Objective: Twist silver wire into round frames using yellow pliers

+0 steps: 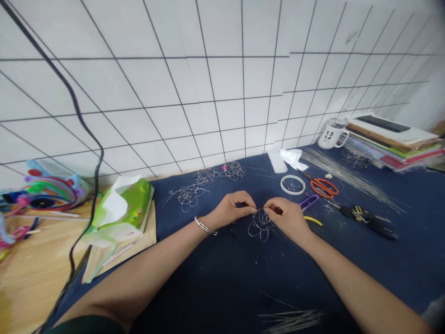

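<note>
Both hands meet over the dark blue cloth [215,278] at a looped tangle of thin silvery wire [261,226]. My left hand [233,208], with a bangle at its wrist, pinches the wire between thumb and fingertip. From the other side my right hand [285,217] pinches it too, a short gap away. The loops hang below the fingertips and rest on or just above the cloth; which I cannot tell. Similar coiled wire bundles [189,197] lie beyond my left hand, one with a pink spot [224,167].
Orange-handled scissors [324,187], black-handled pliers [368,220], a purple-handled tool [308,202] and a white ring dish [292,184] lie to the right. Long straight wires [347,174] stretch behind them. A mug [332,134] stands by stacked books [392,144]. Left is a green tissue pack [134,204].
</note>
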Demonstrator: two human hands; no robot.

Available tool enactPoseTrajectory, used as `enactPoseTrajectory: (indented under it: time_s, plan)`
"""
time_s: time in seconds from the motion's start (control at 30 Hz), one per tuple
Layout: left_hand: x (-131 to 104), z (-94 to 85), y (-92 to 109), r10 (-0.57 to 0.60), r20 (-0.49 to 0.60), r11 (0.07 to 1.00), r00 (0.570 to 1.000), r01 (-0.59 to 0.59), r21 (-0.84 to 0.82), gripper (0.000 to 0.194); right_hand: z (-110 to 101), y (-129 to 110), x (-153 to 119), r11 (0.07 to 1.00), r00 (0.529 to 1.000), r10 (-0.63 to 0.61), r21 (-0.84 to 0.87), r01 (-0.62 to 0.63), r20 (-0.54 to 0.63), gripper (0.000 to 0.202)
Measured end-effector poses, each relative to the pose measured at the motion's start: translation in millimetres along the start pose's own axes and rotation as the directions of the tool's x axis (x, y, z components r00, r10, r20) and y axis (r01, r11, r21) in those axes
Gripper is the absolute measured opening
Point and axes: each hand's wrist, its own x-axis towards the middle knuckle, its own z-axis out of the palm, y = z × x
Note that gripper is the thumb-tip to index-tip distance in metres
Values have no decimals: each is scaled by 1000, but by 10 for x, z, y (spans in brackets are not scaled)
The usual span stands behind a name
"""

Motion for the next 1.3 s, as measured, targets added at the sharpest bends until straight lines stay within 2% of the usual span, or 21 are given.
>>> enactPoseTrajectory:
  time_s: [0.13,0.2,0.47,0.63,0.93,1.1,1.3]
  plan:
    - [3,-2,44,41,164,995,986,-55,83,16,-1,3,3,1000,1000,-9,-8,9,-18,9]
    - [6,10,42,33,201,991,979,-58,122,14,-4,-6,5,1000,1000,-7,-6,7,-17,9]
    - [-18,73,97,-32,151,965,988,-9,263,21,-11,4,14,1000,1000,13,23,-13,-7,11]
    - [-29,97,126,-96,121,950,988,55,308,18,2,-5,9,999,1000,-1,48,0,17,10]
    - [-9,35,79,-251,195,967,948,235,102,16,-2,-40,-10,998,1000,2,68,-4,30,10]
    - [1,40,31,-293,200,955,935,298,3,14,-9,-6,1,995,998,17,95,-23,57,10]
    - [19,6,-15,-310,220,910,925,356,-212,9,-29,-3,6,997,998,28,67,-32,60,9]
